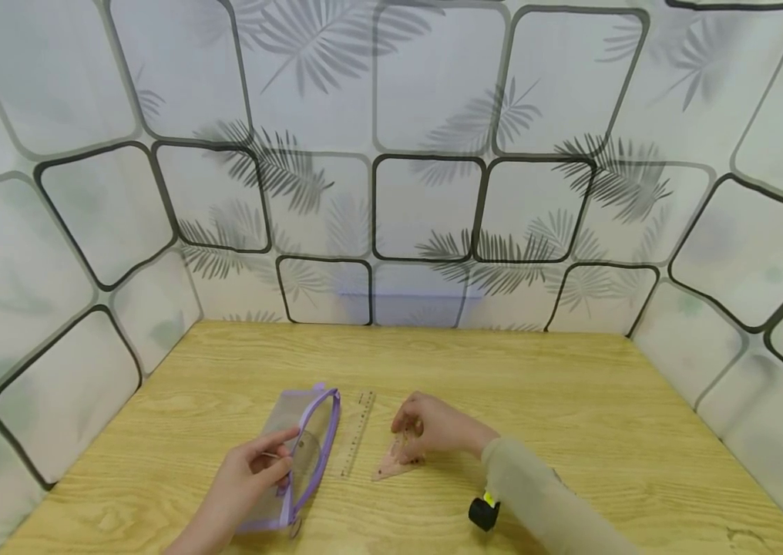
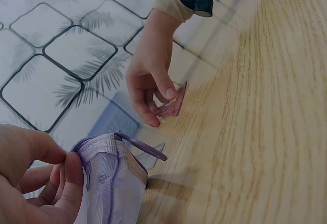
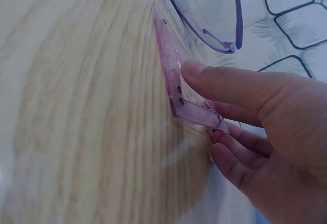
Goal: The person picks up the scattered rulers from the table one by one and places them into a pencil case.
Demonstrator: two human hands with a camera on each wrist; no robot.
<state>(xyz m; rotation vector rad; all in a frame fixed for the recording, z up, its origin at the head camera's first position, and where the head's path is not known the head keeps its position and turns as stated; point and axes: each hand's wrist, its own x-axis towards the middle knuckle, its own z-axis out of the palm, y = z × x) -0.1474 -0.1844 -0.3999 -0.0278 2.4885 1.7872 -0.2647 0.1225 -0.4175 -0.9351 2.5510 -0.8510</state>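
Note:
A see-through zip pouch with purple trim (image 1: 327,455) lies gaping on the table. At its near-left rim my left hand (image 1: 253,472) pinches the edge between thumb and finger, seen close in the left wrist view beside the pouch's pale mesh (image 2: 117,188). A curved clear shape shows through the pouch, too faint to name. My right hand (image 1: 443,428) holds a pink transparent set square (image 1: 389,465) by thumb and fingers. In the right wrist view the set square (image 3: 166,65) is tilted, one long edge close to the wood. Between pouch and set square lies a clear ruler (image 1: 357,435).
The wooden table (image 1: 537,385) runs back to a patterned cloth wall (image 1: 426,208), with more cloth at both sides. A black device (image 1: 484,513) with a yellow-green bit sits at my right sleeve (image 1: 544,486).

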